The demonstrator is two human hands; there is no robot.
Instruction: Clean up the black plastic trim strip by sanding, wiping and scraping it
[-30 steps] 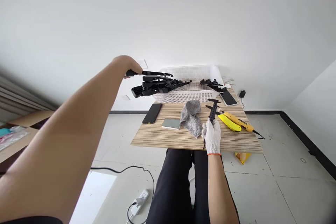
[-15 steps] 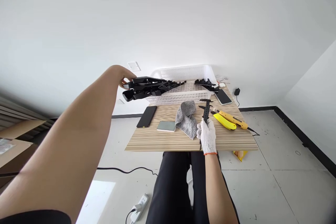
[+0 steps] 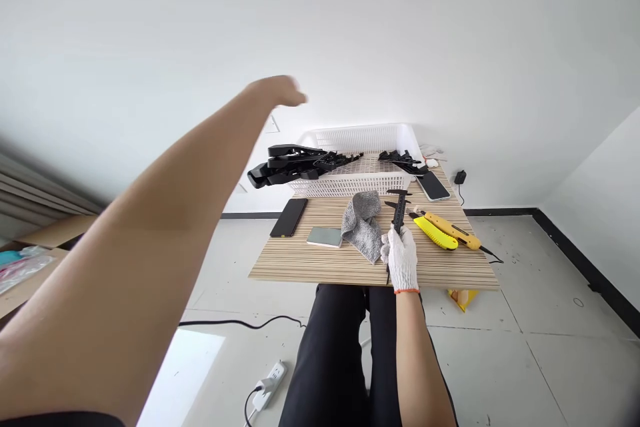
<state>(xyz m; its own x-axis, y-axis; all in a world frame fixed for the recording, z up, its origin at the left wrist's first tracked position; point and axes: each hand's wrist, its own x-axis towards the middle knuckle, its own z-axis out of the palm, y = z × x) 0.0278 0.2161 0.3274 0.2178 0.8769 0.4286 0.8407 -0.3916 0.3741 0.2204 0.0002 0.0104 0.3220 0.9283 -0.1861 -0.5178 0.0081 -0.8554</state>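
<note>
My bare left hand (image 3: 287, 90) is raised in front of the wall, above and apart from the black plastic parts (image 3: 287, 163). It is blurred, and its fingers are mostly hidden. These parts lie over the left end of a white plastic basket (image 3: 360, 185) and stick out past its side. My right hand (image 3: 401, 255), in a white knit glove with an orange cuff, is closed around a black caliper (image 3: 399, 208) whose jaws point away from me. A grey cloth (image 3: 364, 233) lies left of that hand, and a yellow utility knife (image 3: 436, 232) lies to its right.
A yellow corded tool (image 3: 453, 230) rests beside the knife. On the striped table (image 3: 300, 268) are a black phone (image 3: 289, 217), a grey-green block (image 3: 325, 236) and another phone (image 3: 433, 185). More black parts (image 3: 403, 161) sit at the basket's right end. A power strip (image 3: 270, 385) is on the floor.
My left hand has let go of the black parts and moved up and to the right. The parts remain at the basket's left end. My right hand still holds the caliper; the view has shifted slightly.
</note>
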